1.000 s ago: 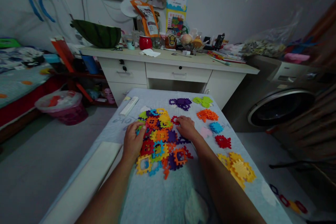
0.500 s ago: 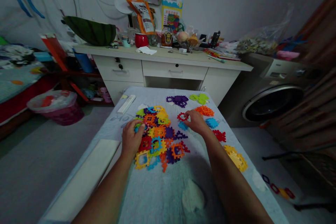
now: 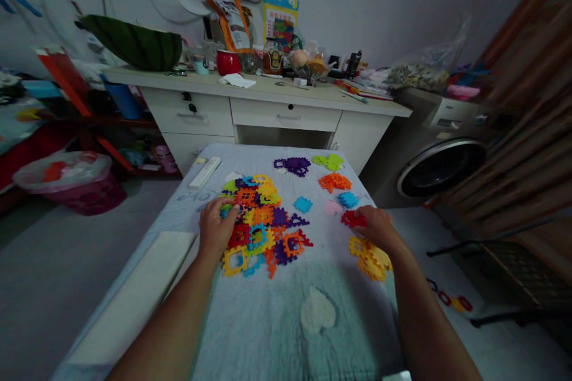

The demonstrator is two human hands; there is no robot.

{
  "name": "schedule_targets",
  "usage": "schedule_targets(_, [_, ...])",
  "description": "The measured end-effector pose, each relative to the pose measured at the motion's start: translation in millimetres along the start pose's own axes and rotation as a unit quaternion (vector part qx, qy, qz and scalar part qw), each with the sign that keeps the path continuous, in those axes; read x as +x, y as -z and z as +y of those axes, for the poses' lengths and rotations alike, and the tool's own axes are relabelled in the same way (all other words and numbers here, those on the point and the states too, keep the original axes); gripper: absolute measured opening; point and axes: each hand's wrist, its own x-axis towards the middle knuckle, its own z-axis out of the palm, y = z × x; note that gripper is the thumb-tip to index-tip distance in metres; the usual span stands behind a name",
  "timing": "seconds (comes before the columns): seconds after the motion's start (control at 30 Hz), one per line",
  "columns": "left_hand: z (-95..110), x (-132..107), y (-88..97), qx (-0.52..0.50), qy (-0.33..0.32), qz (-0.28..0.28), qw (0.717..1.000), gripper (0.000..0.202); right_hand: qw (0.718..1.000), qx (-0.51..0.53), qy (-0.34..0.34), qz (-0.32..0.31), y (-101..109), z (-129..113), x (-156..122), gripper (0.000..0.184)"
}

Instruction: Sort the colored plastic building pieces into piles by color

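Toothed pieces [image 3: 263,215] lie heaped beside our curved left hand [image 3: 217,225]; our right hand [image 3: 379,227] touches red pieces [image 3: 352,219] at right; whether either pinches anything, we cannot tell.

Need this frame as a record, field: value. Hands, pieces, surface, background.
left hand: at the left edge of the multicoloured heap; grip unclear
right hand: fingers at the red pieces; grip unclear
other single-colour groups: purple pieces, green pieces, orange pieces, blue pieces, yellow pieces
apart: blue square, between heap and blue pieces
surface: cloth-covered table
background: white desk, washing machine to its right
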Motion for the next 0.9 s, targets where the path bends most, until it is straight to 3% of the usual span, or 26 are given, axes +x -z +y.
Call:
schedule_targets(0.2, [-1,0,0.4,-0.014,-0.003,-0.003,1.000,0.027,0.999,0.024,0.017,0.017,3,-20,-3,0.025])
schedule_targets(0.43, [-3,2,-0.8,-0.024,-0.003,-0.006,1.000,0.027,0.989,0.062,0.132,-0.009,-14,-102,7,0.035])
schedule_targets(0.57, [-3,2,-0.6,-0.028,0.001,-0.005,1.000,0.028,0.993,0.057,0.108,-0.001,-32,-131,24,0.048])
schedule_targets(0.77, [-2,1,0.4,-0.034,0.008,-0.010,0.999,0.028,0.996,0.064,0.058,0.035,-41,-137,41,0.041])
schedule_targets(0.9, [-3,1,0.0,-0.038,0.009,-0.009,0.999,0.028,0.993,0.090,0.022,0.072,-35,-115,46,0.042])
